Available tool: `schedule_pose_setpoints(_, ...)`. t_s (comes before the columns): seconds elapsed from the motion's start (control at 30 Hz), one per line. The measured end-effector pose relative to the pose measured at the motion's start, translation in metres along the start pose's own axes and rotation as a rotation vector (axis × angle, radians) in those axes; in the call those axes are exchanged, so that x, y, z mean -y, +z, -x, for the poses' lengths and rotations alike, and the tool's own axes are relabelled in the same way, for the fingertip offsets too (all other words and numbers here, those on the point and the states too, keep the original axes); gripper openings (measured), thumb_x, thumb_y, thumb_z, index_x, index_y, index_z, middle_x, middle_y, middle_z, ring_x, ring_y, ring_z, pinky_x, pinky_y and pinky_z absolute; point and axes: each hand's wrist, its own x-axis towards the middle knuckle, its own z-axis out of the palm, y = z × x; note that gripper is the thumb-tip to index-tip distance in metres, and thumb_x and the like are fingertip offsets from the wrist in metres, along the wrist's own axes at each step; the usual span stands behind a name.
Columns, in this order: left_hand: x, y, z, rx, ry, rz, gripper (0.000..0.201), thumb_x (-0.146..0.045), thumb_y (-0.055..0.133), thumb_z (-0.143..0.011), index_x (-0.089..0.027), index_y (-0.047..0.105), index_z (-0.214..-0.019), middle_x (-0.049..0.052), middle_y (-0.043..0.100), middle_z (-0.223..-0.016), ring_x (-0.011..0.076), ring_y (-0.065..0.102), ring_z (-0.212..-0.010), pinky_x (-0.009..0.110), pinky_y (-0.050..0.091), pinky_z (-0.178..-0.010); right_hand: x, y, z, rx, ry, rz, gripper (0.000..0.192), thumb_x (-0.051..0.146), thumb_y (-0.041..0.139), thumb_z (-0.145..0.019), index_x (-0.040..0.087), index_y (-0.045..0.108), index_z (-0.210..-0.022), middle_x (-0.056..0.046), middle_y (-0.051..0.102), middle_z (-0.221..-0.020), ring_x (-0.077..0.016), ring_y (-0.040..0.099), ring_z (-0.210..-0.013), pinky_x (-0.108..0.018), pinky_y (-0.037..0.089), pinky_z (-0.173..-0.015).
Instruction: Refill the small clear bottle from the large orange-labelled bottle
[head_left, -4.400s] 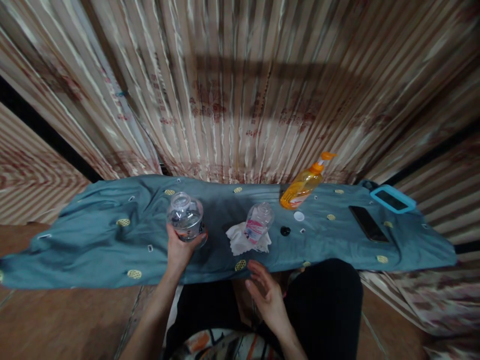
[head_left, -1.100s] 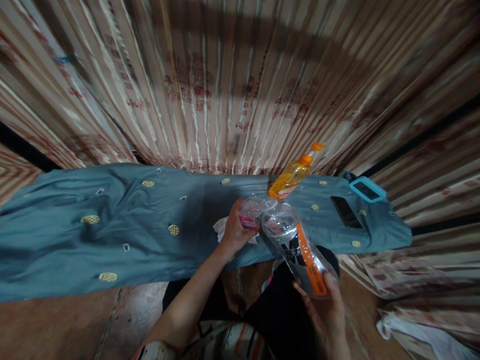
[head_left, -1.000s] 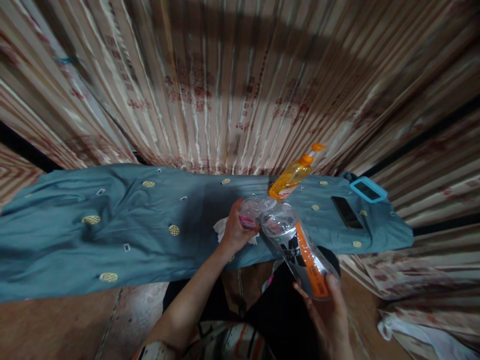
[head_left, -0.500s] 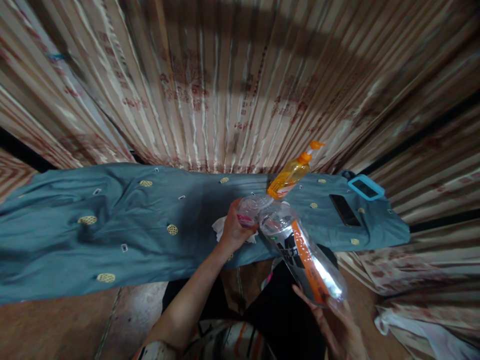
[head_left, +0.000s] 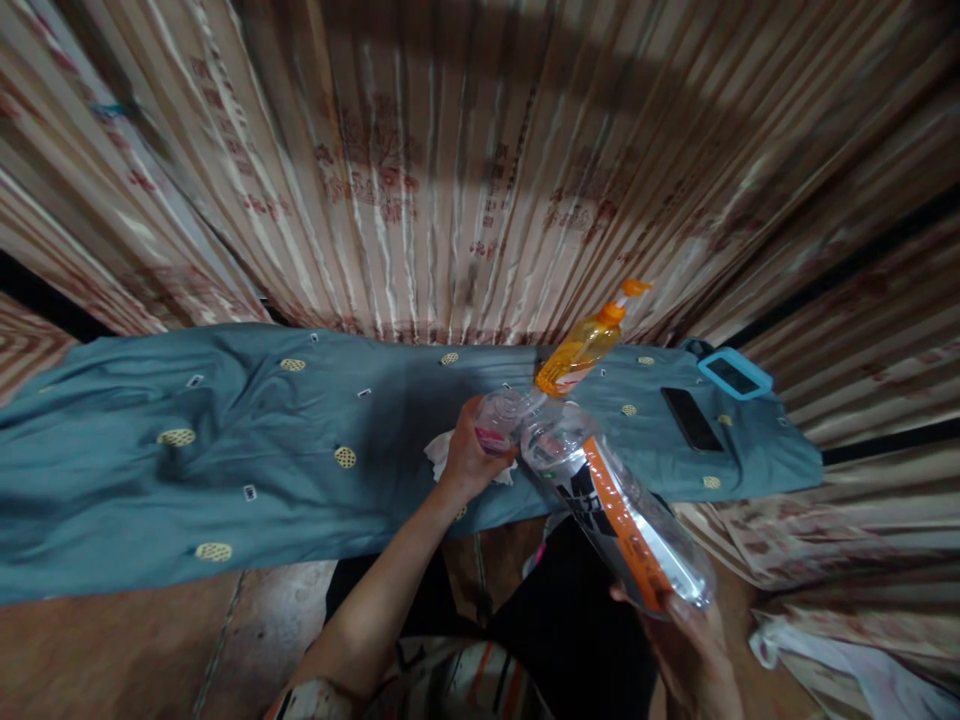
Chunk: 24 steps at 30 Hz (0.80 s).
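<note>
- The person's left hand [head_left: 466,462] is wrapped round the small clear bottle [head_left: 495,428], above the teal cloth [head_left: 270,490], beside a crumpled white tissue [head_left: 438,452];
- the right hand [head_left: 690,640] grips the base end of the large bottle [head_left: 619,520], which slants, neck towards the small one's mouth; whether the rims touch is unclear;
- just beyond stands the orange pump bottle [head_left: 579,355]; a black phone [head_left: 691,419] lies farther right.

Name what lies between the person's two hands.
The head view shows a small bottle and a large orange-labelled bottle between them, their necks close together.
</note>
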Motion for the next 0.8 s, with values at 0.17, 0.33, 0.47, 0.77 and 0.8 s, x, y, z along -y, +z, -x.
schedule_pose_setpoints(0.17,0.0,-0.001,0.0,0.011,0.008,-0.011,0.089,-0.023,0.095,-0.062,-0.023,0.051,-0.14,0.011,0.068,-0.137,0.0323,0.07,-0.126,0.05,0.057,-0.112,0.007,0.003,-0.002,0.015,-0.057,0.023,0.069,0.054,0.098,-0.065,0.028,0.074,-0.125,-0.006,0.079,-0.097,-0.0197,0.071,-0.074,-0.032,0.059,-0.066)
schedule_pose_setpoints(0.33,0.0,-0.002,0.0,0.011,-0.011,-0.017,0.091,-0.023,0.096,-0.06,-0.022,0.052,-0.14,0.012,0.067,-0.137,0.0344,0.07,-0.128,0.054,0.056,-0.114,0.014,0.005,-0.001,0.03,-0.087,0.059,0.09,0.054,0.097,-0.066,0.027,0.064,-0.145,-0.008,0.079,-0.104,-0.0209,0.07,-0.069,-0.034,0.058,-0.065)
schedule_pose_setpoints(0.47,0.001,-0.001,0.0,0.011,-0.013,-0.012,0.091,-0.023,0.096,-0.06,-0.021,0.053,-0.14,0.013,0.067,-0.137,0.0351,0.07,-0.127,0.054,0.056,-0.114,0.012,0.002,-0.003,0.032,-0.09,0.083,0.094,0.055,0.094,-0.067,0.026,0.061,-0.15,-0.011,0.078,-0.114,-0.0196,0.067,-0.068,-0.036,0.056,-0.067)
schedule_pose_setpoints(0.77,0.006,0.001,-0.001,-0.009,-0.002,-0.012,0.091,-0.024,0.097,-0.058,-0.021,0.054,-0.138,0.013,0.068,-0.136,0.0361,0.07,-0.128,0.057,0.056,-0.115,0.015,0.0,-0.001,0.0,-0.119,0.094,0.09,0.051,0.09,-0.071,0.029,0.058,-0.151,-0.01,0.069,-0.121,-0.0222,0.066,-0.082,-0.034,0.052,-0.066)
schedule_pose_setpoints(0.8,0.006,0.001,-0.001,-0.011,-0.003,-0.013,0.091,-0.024,0.097,-0.057,-0.021,0.054,-0.138,0.013,0.068,-0.136,0.036,0.07,-0.128,0.057,0.056,-0.115,0.015,0.0,0.0,-0.002,-0.118,0.098,0.088,0.052,0.09,-0.072,0.029,0.059,-0.151,-0.009,0.068,-0.122,-0.0214,0.066,-0.08,-0.034,0.053,-0.066)
